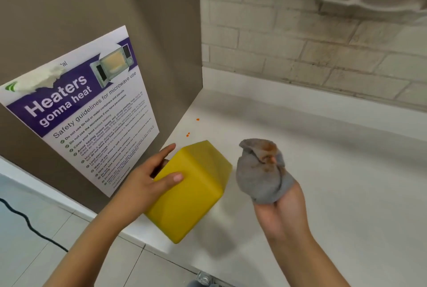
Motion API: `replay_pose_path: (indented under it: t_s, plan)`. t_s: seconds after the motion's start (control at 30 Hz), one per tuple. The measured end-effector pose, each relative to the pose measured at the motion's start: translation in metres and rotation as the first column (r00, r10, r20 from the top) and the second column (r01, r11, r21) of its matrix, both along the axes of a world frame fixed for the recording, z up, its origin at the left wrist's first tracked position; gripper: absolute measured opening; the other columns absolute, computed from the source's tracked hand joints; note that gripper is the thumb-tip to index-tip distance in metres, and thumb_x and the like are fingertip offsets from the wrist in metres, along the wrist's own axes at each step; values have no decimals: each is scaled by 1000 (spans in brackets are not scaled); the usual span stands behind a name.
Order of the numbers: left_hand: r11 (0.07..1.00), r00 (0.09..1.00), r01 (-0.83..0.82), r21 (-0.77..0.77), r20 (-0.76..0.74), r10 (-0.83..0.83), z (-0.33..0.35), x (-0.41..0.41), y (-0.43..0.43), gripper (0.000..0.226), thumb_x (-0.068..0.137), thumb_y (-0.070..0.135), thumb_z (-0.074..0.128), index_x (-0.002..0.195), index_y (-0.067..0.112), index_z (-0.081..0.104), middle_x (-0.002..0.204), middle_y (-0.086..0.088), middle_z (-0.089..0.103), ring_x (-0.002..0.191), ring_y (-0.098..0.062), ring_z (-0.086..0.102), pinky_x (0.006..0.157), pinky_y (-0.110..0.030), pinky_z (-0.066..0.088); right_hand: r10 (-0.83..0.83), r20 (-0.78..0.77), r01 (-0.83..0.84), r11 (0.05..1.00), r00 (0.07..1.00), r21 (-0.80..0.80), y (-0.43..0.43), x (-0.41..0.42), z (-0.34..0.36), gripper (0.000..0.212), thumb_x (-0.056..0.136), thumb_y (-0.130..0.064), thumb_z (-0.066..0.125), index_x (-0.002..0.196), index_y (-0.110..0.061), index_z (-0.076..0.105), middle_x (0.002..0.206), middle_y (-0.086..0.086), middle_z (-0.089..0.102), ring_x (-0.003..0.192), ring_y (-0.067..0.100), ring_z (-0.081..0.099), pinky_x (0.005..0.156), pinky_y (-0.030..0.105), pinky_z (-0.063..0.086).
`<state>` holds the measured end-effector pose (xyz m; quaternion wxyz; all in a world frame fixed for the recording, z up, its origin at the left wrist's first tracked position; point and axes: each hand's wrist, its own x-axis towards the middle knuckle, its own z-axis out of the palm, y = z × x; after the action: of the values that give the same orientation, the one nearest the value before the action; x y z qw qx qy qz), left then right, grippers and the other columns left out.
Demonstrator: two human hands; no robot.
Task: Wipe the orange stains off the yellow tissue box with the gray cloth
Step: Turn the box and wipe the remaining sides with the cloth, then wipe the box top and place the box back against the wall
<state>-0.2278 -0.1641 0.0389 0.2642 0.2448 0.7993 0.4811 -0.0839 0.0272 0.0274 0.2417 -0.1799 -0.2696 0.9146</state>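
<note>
The yellow tissue box (191, 192) is tilted above the white counter's front left part. My left hand (147, 175) grips its left side, thumb across the near face and fingers behind the far side. The faces I can see show no orange marks. To the right of the box, apart from it, my right hand (280, 208) holds the bunched gray cloth (261, 171) upright. An orange-brown smear shows near the top of the cloth.
A few small orange specks (188, 134) lie on the white counter (323, 171) behind the box. A brown panel with a microwave safety poster (87, 111) stands close on the left. A brick wall runs along the back. A black cable (27, 222) crosses the floor.
</note>
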Motion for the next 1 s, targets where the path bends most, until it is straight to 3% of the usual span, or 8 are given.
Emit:
replay_pose_path:
  t_s: [0.07,0.13,0.27,0.4,0.6,0.77,0.9,1.0]
  plan:
    - [997,997,73,6,35,-73,-11,-5,-16,74,45,79,63,113,66,37,111,25,54,98,9,56,70,-12,46,-33,0,33,999,999,-19,12,-2,-5,41,95,-6,25,100,-12,65,92,8,67,79,13,69,71,21,58]
    - [989,987,151,-6,59,-150,-23,-11,-29,76,42,82,62,114,66,42,118,29,57,108,3,55,79,-16,46,-42,43,43,998,998,-37,21,-3,-14,37,96,-5,23,113,-5,56,97,10,65,80,14,69,73,21,58]
    - [966,960,258,9,113,-257,-37,-15,-47,69,54,64,73,118,59,47,127,33,52,120,7,47,88,-12,45,-34,93,45,993,995,-112,28,-4,-29,44,96,-4,24,87,-5,67,76,6,74,70,14,71,62,21,58]
    - [944,943,319,-81,128,-308,-50,-13,-55,86,48,42,87,119,61,44,125,24,55,121,6,45,99,-15,34,28,109,-14,991,994,-133,35,-7,-32,38,99,-11,21,95,-5,58,71,5,74,68,14,71,61,24,59]
    - [883,899,398,-248,-89,-430,-57,3,-46,91,53,42,84,120,70,30,129,35,38,118,20,32,92,3,30,-32,144,58,982,989,-179,43,-15,-42,35,99,-12,26,99,-9,60,83,5,72,73,14,71,64,24,60]
    - [861,809,396,-320,-322,-491,-76,24,-39,83,59,46,80,128,52,33,132,29,35,127,12,21,112,-11,12,-64,207,109,970,976,-218,40,-13,-57,27,98,-14,31,114,-15,54,108,8,59,98,24,59,72,33,58]
    - [860,702,377,-344,-499,-507,-84,33,-35,82,59,45,79,131,38,41,127,17,46,125,13,26,113,-16,2,-35,321,102,975,946,-196,34,-2,-68,24,96,-11,36,102,-15,59,95,6,67,81,21,67,63,33,61]
    - [850,732,400,-342,-440,-521,-79,36,-36,91,54,54,75,133,48,31,133,30,33,125,25,7,108,-4,-7,-44,327,112,975,944,-193,36,9,-76,27,94,-8,35,94,-14,61,74,0,74,71,15,70,65,27,60]
